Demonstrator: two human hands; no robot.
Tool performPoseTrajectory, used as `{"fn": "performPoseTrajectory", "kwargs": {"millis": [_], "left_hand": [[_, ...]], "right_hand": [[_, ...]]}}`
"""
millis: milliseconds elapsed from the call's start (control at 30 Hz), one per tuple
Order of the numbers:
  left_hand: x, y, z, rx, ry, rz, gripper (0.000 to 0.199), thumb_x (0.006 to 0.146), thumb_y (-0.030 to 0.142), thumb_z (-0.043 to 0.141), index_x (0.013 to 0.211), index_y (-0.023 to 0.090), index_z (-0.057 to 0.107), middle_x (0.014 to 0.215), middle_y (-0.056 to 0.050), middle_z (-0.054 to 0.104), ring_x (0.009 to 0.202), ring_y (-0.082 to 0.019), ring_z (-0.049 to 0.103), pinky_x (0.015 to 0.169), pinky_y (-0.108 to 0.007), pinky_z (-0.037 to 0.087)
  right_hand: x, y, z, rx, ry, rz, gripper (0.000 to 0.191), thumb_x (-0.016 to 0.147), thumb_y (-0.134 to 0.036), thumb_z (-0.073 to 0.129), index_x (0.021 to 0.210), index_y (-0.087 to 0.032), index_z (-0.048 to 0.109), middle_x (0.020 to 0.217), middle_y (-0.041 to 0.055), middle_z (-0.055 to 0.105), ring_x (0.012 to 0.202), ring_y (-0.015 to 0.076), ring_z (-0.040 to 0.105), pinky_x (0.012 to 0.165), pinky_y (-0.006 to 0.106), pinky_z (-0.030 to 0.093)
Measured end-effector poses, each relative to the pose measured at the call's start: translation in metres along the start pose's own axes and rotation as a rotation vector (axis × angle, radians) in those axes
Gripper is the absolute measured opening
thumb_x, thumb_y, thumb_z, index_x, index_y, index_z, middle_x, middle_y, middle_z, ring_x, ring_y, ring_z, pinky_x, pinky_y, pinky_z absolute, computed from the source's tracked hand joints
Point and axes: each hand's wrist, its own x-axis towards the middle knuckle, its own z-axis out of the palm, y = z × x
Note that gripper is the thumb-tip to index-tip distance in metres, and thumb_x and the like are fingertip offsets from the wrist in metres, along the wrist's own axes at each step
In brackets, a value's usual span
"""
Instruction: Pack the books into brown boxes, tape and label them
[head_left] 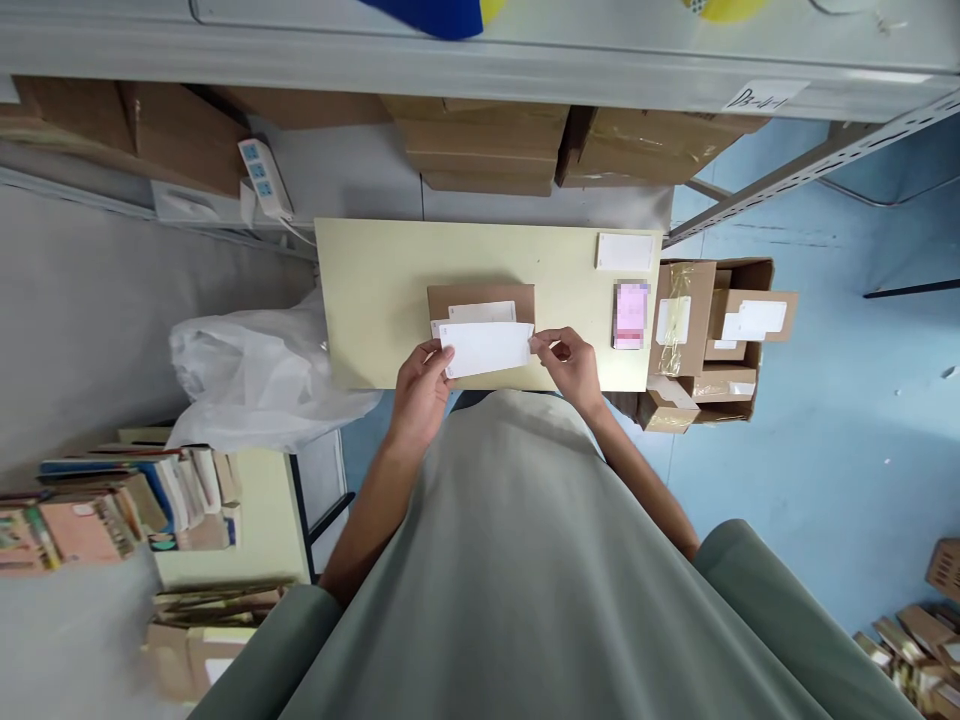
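A white paper label (486, 348) is stretched between my two hands above the near edge of the pale yellow table (382, 290). My left hand (421, 392) grips its left end between thumb and fingers. At the right end, my right hand (570, 368) pinches the corner with thumb and forefinger. Just behind the label lies a brown cardboard box (480, 293), partly covered by it. Another white slip (482, 311) rests on the box, its lower part hidden by the held label.
Toward the table's right side are a white slip (625, 252) and a pink-screened, blurred object (631, 315). An open carton (763, 275) of labelled boxes stands right of the table. White plastic (247, 370) and books (142, 490) are left. A metal shelf (480, 65) crosses above.
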Motion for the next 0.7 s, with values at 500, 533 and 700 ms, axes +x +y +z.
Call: {"fn": "performPoseTrajectory", "kwargs": {"millis": [500, 533, 700], "left_hand": [[0.028, -0.067, -0.032, 0.124, 0.112, -0.017, 0.055, 0.076, 0.067, 0.091, 0.099, 0.024, 0.066, 0.099, -0.003, 0.076, 0.097, -0.020, 0.074, 0.086, -0.033, 0.060], [0.033, -0.074, -0.034, 0.154, 0.134, -0.004, 0.056, 0.076, 0.068, 0.091, 0.100, 0.024, 0.067, 0.101, -0.003, 0.076, 0.095, -0.019, 0.073, 0.085, -0.032, 0.060], [0.066, -0.088, -0.035, 0.306, 0.208, 0.084, 0.046, 0.085, 0.063, 0.084, 0.098, 0.021, 0.072, 0.099, -0.007, 0.077, 0.093, -0.021, 0.072, 0.084, -0.033, 0.059]], "right_hand": [[-0.003, 0.028, 0.020, -0.036, -0.085, 0.132, 0.048, 0.092, -0.073, 0.068, 0.090, -0.025, 0.070, 0.091, 0.0059, 0.077, 0.075, 0.0210, 0.069, 0.073, 0.036, 0.056], [-0.001, 0.031, 0.022, -0.060, -0.080, 0.135, 0.049, 0.092, -0.074, 0.067, 0.090, -0.025, 0.070, 0.093, 0.0065, 0.078, 0.076, 0.0214, 0.069, 0.074, 0.037, 0.056], [0.020, 0.041, 0.033, -0.184, -0.031, 0.129, 0.052, 0.097, -0.076, 0.063, 0.089, -0.025, 0.067, 0.092, 0.0072, 0.078, 0.082, 0.0238, 0.074, 0.081, 0.036, 0.057]]}}
